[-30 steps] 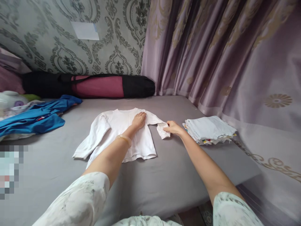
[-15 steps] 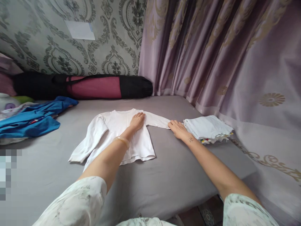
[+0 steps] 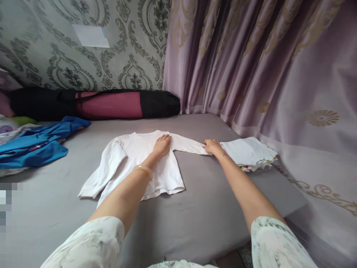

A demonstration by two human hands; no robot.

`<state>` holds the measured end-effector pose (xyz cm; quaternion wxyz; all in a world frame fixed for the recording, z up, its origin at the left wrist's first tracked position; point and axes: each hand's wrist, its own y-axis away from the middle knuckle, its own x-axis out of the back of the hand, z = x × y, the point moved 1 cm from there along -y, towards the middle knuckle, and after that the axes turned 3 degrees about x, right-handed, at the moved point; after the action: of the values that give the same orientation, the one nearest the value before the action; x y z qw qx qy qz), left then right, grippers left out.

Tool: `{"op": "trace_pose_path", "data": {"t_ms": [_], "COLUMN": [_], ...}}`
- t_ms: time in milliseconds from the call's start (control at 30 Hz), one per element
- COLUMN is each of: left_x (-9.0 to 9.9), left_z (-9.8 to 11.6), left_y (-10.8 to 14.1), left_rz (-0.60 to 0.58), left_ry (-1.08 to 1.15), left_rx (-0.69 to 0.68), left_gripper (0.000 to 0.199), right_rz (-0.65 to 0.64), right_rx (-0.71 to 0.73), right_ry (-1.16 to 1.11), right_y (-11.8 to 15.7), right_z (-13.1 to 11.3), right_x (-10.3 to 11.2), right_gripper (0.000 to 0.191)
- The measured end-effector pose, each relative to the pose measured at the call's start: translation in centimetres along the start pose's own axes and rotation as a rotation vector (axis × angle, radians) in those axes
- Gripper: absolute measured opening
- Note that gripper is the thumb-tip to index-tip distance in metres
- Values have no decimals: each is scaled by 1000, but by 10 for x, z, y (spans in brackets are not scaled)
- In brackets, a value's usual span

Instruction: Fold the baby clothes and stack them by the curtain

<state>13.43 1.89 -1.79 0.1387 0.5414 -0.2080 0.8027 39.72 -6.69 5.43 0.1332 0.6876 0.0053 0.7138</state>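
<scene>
A white long-sleeved shirt (image 3: 139, 149) lies spread on the grey bed sheet, its collar toward the wall. My left hand (image 3: 162, 146) rests flat on its upper right part near the shoulder, fingers stretched out. At the cuff of the right-hand sleeve, my right hand (image 3: 212, 146) pinches the cloth between thumb and fingers. That sleeve is drawn out straight to the side, while the other one slants down toward me. Part of the shirt's lower left is hidden under my left forearm.
Just right of my right hand sits a stack of folded clothes (image 3: 249, 150), white on top. Blue clothing (image 3: 41, 143) lies heaped at the left. A long black and maroon bag (image 3: 108, 105) runs along the wall. Purple curtains (image 3: 251, 74) hang at the right.
My right hand has slid slightly right along the sleeve to its cuff and now pinches it. My left hand stays flat on the shirt. The view has shifted a little.
</scene>
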Motion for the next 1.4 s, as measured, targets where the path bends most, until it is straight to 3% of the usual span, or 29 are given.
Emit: {"op": "trace_pose_path", "data": {"t_ms": [233, 367, 500, 633, 900, 1133, 1300, 1400], "left_x": [-5, -6, -6, -5, 0, 3, 2, 1], "left_z": [-1, -1, 0, 2, 8, 10, 12, 12], "left_y": [-1, -1, -1, -1, 0, 1, 1, 2], "left_rz": [15, -2, 2, -21, -37, -60, -48, -36], "left_ry": [-11, -9, -4, -17, -31, -41, -35, -44], "left_rx": [24, 30, 47, 72, 90, 94, 84, 81], "left_gripper": [46, 47, 47, 48, 50, 51, 52, 51], "right_rz": [21, 292, 470, 489, 307, 229, 329, 352], "right_rx": [-38, -108, -118, -112, -156, -146, -60, 59], "right_ry": [-130, -524, -647, -460, 24, 114, 177, 132], "right_y": [-7, -12, -14, -2, 15, 7, 5, -4], "right_z": [8, 16, 15, 5, -14, -20, -28, -51], "right_x": [9, 3, -7, -10, -11, -19, -11, -8], "right_gripper": [22, 24, 28, 28, 37, 43, 42, 45]}}
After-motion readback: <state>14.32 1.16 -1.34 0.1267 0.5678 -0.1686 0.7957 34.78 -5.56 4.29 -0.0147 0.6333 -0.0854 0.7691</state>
